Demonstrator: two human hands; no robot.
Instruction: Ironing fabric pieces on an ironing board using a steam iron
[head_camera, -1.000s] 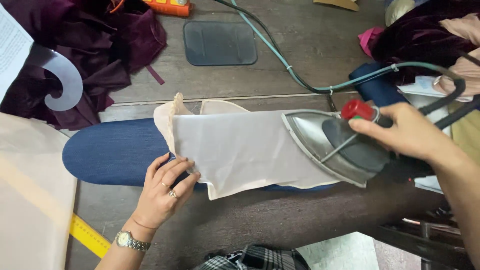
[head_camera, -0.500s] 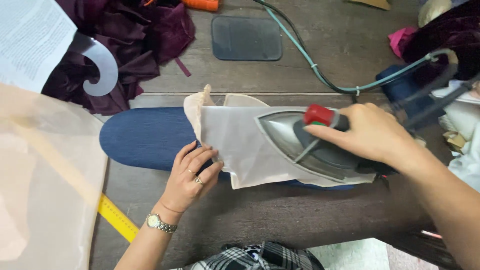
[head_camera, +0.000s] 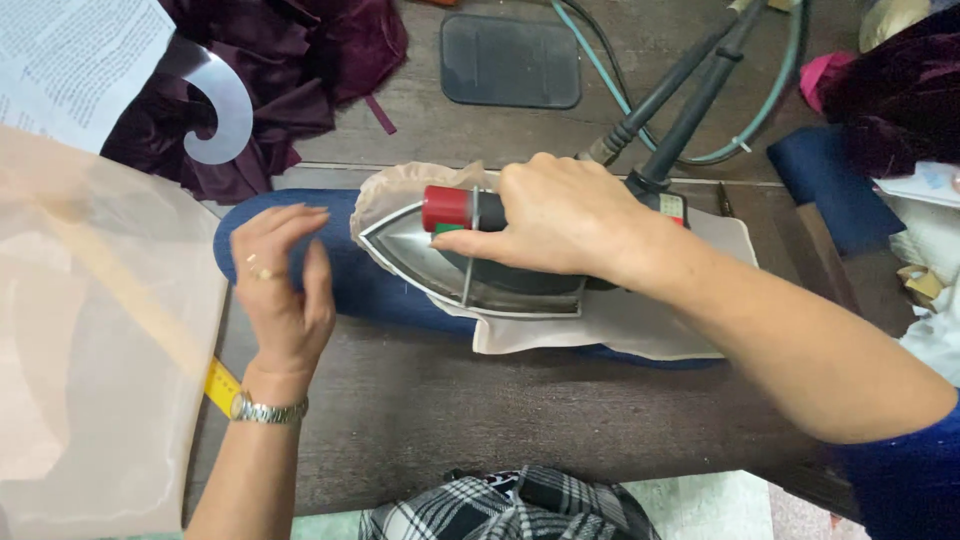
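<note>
At the desk's left edge a translucent beige sheet (head_camera: 100, 340) is seen, overlying a yellow measuring tape (head_camera: 221, 385); printed paper (head_camera: 75, 60) lies at the far left corner. Beside it, dark purple velvet fabric (head_camera: 290, 70) is heaped, with a white curved template (head_camera: 215, 110) resting on it. The left hand (head_camera: 285, 285) is held open, fingers loosely spread, lifted just above the left end of the blue padded pressing board (head_camera: 340, 280); nothing is gripped, and a wristwatch (head_camera: 268, 408) is worn. Whether the fingertips touch the board cannot be told. On the board, near the desk's middle, a pale beige fabric piece (head_camera: 640, 325) is laid flat, its left end covered by the iron (head_camera: 470, 270). The iron's soleplate is pressed on the fabric, tip pointing toward the left edge. The right hand (head_camera: 560, 220) is closed around the iron's dark handle, just right of its red cap (head_camera: 446, 208). A dark grey rubber mat (head_camera: 510, 62) lies toward the desk's far edge. Black cords and a teal hose (head_camera: 700, 90) run from the iron toward the far right corner. At the right edge, a blue pad (head_camera: 830, 185) and more purple cloth (head_camera: 900, 90) are noted. Plaid fabric (head_camera: 510, 505) is seen at the near edge.
</note>
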